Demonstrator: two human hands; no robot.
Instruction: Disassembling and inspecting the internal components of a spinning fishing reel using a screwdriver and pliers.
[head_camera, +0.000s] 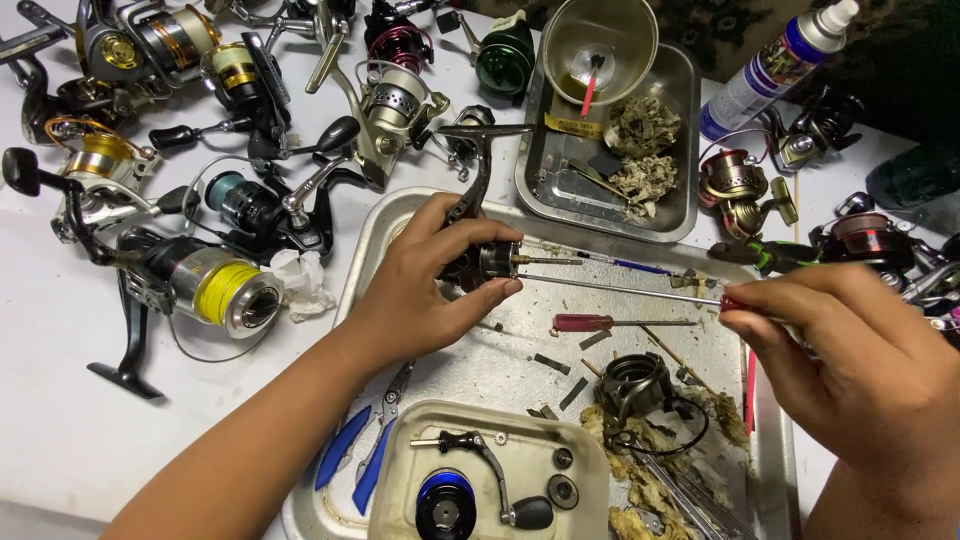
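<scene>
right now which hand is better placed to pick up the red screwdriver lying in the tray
Probably the left. The left hand grips the reel body just above the red screwdriver, whose handle points toward it. The right hand is farther off and already holds a long screwdriver. Either hand would have to free itself first.

- bright, even light from above; the white desk (60, 330) is nearly washed out along its left edge.
- soft, short shadows under the reels and the left hand (420, 285).
- glare patches on the metal tray (740, 370) and the small steel pan (680, 130).
- right hand (860, 370) slightly blurred; far right corner falls dark.
- mild bending at the edges.
</scene>
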